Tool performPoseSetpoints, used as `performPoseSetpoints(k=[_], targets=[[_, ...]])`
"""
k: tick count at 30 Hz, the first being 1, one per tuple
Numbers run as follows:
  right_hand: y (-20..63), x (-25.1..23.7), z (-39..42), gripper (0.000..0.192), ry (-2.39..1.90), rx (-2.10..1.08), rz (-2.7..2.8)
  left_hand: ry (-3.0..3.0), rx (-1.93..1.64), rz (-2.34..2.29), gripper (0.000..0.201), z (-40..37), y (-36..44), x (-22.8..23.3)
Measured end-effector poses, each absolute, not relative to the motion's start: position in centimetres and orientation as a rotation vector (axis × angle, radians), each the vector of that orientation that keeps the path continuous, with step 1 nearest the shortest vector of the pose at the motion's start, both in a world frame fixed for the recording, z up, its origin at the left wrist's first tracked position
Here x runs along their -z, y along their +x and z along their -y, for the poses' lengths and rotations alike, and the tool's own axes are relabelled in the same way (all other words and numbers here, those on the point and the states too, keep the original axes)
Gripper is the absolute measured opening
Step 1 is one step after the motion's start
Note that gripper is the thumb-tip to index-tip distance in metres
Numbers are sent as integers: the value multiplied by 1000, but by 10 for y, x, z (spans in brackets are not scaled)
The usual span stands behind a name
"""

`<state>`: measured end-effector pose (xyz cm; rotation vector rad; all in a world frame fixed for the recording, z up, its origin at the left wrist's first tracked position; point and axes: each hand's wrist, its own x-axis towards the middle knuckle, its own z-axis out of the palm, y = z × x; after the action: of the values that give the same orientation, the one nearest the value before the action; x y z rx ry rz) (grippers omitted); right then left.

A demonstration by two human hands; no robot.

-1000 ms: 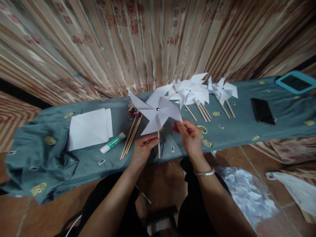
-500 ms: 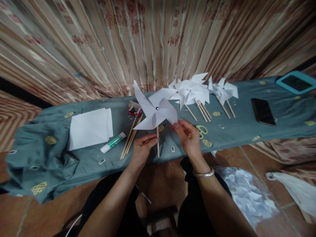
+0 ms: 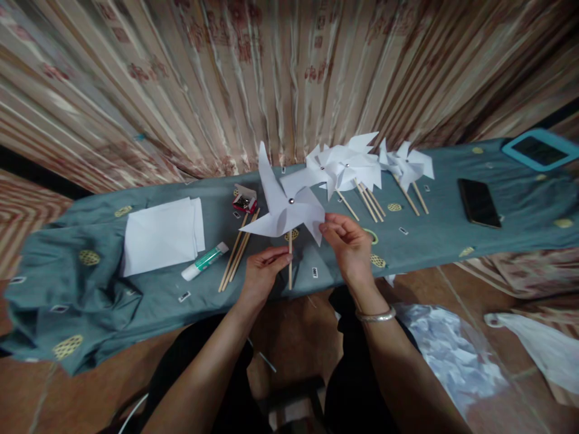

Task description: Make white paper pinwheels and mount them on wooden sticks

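**Holding a paper pinwheel over the tabletop edge**

Gripping the wooden stick (image 3: 290, 259) between thumb and fingers, the left hand (image 3: 262, 274) keeps the white pinwheel (image 3: 283, 208) upright just above the near edge of the tabletop (image 3: 443, 232), which is draped in a grey-green cloth. The right hand (image 3: 350, 247), beside the left and a little higher, pinches the tip of the pinwheel's lower right blade between thumb and forefinger; a silver bangle (image 3: 375, 314) circles its wrist. A metal pin shows at the pinwheel's centre.

Left of the left hand lie loose sticks (image 3: 237, 253), then a glue stick (image 3: 204, 261), and farther out a stack of white paper (image 3: 163, 235). Just beyond the sticks sits a small red box (image 3: 244, 199), open. Beyond the right hand, finished pinwheels (image 3: 357, 166) rest in a cluster, their sticks pointing toward the person. Scissors (image 3: 373, 236) with pale green handles peek out behind the right hand. Well to the right lie a dark phone (image 3: 479, 202) and a tablet (image 3: 538, 149) in a blue case. Below the right forearm, a clear bag of paper scraps (image 3: 452, 355) sits on the floor.
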<state>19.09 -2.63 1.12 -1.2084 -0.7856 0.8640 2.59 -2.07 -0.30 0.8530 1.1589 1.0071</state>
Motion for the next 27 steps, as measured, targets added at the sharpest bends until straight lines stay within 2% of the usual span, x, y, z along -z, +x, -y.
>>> performPoseSetpoints(k=[13,27], targets=[[174,-16,30,31,-1127,-1041,704,872,-1033,-1169,23,21,26,4],[162,-16,33,35,-1182,-1079,804,888,-1003,-1140,28,22,27,4]])
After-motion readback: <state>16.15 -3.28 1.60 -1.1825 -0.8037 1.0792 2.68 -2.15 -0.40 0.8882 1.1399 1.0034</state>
